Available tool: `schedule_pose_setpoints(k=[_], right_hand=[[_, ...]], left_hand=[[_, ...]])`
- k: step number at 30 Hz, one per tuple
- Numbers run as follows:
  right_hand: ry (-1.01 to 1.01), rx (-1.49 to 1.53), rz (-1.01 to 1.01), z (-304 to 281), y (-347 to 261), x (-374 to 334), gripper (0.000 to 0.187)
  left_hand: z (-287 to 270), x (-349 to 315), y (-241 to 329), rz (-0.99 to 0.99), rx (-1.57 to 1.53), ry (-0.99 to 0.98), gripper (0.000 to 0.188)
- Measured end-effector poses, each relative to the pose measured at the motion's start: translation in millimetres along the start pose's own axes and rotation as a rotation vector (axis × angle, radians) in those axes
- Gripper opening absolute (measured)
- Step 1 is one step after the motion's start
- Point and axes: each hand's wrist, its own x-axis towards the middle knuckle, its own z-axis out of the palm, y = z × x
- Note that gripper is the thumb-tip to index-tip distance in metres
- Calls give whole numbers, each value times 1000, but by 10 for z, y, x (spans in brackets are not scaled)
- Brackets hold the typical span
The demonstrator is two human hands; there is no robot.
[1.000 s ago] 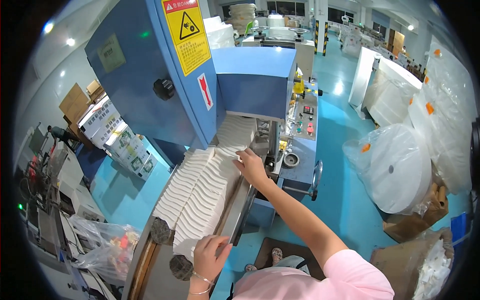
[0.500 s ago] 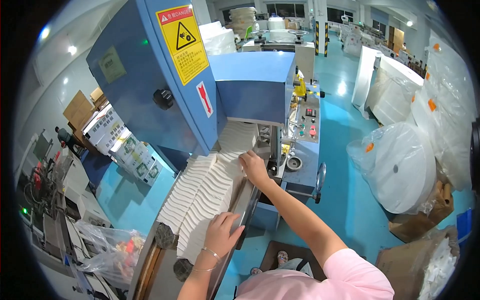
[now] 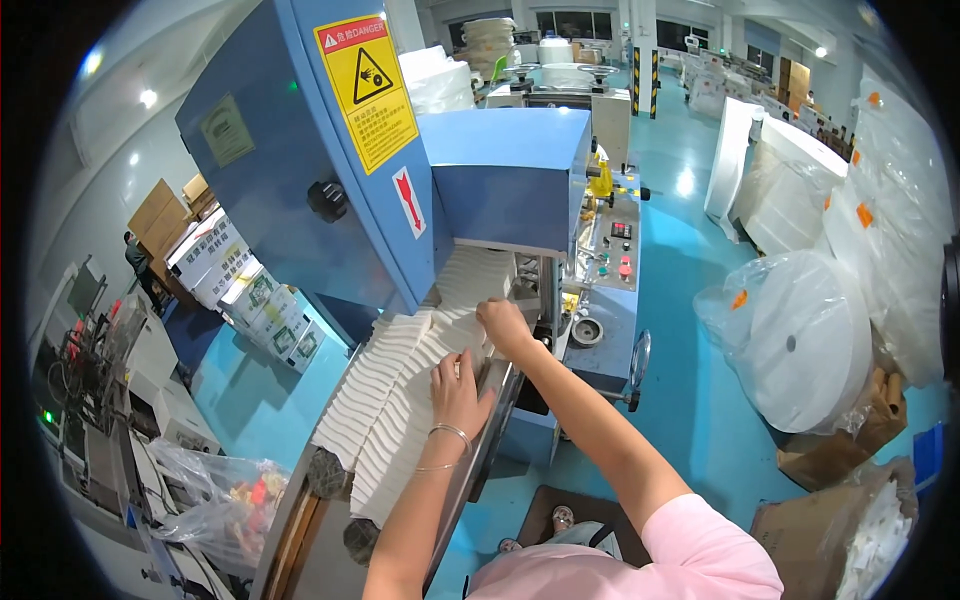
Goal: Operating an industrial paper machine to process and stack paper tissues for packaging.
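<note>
Two side-by-side rows of white folded paper, with wavy edges like tissue stacks [image 3: 385, 425], lie along a metal trough [image 3: 480, 425] that leads into a blue machine [image 3: 510, 190]. My left hand [image 3: 460, 400] rests on the right-hand row, fingers stretched out and thumb apart. Farther up, my right hand [image 3: 505, 326] is at the right edge of the same paper, close to the machine's opening. Its fingers are curled together, and what lies between them is hidden. Dark round pads [image 3: 328, 472] touch the near ends of the rows.
A tall blue cover [image 3: 290, 150] with a yellow warning label stands left of the trough. A control panel [image 3: 612, 240] and a handwheel [image 3: 641, 368] are on the right. Large wrapped white rolls [image 3: 795, 340] and a cardboard box [image 3: 800, 525] stand farther right. A clear plastic bag [image 3: 225, 510] hangs at the left.
My left hand has slid forward along the paper, toward my right hand. My right hand stays at nearly the same spot, its fingers more curled.
</note>
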Motion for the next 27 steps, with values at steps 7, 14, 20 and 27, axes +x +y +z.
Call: schedule_pose_setpoints(k=[7,14,20,27], right_hand=[[-83,-94,12,-12,-34,68,14],[-43,125,115,-28,-33,30,10],[-46,31,101,-24,-37,52,10],[-84,15,112,-76,-99,48,11]], left_hand=[[111,311,18,-198,118,-73,69],[194,421,43,-220,278,-74,65],[235,364,3,-185,297,-17,59],[232,332,-23,-166,320,1,53]])
